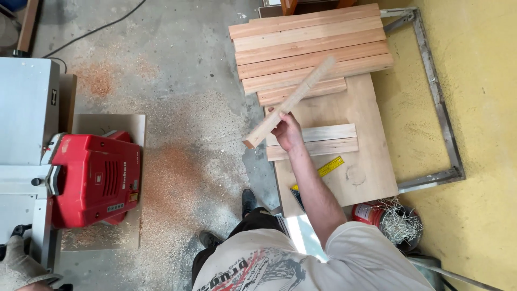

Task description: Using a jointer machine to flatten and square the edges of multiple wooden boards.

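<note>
The right hand has its grip clenched around a long wooden strip, held tilted in the air above the plywood bench, its far end over the stack of planed boards. Two shorter boards lie just beside that hand, with a yellow folding rule near them. The left hand, in a grey glove, rests at the grey machine beside the red planer; its grip cannot be told. Sawdust covers the floor.
</note>
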